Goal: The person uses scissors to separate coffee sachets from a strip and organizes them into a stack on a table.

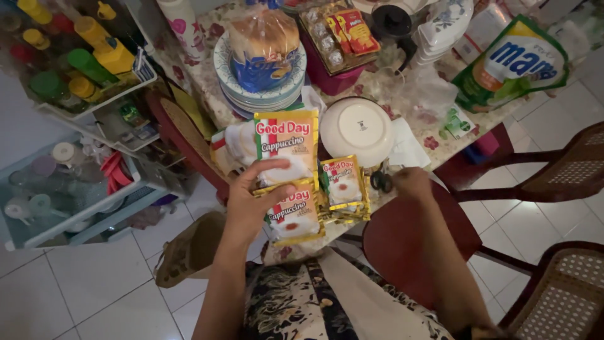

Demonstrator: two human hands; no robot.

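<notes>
My left grip (255, 198) pinches a strip of glossy yellow foil sachets (286, 179), three showing, at desk (434, 141) front edge; right grip (412, 182): cannot tell.

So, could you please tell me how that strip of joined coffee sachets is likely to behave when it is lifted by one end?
The strip of coffee sachets would probably flop and fold at its seams, since it already bends where the left hand grips it. It looks light: thin, flat packets. The glossy foil may be slippery. The right hand rests by the scissors.
</notes>
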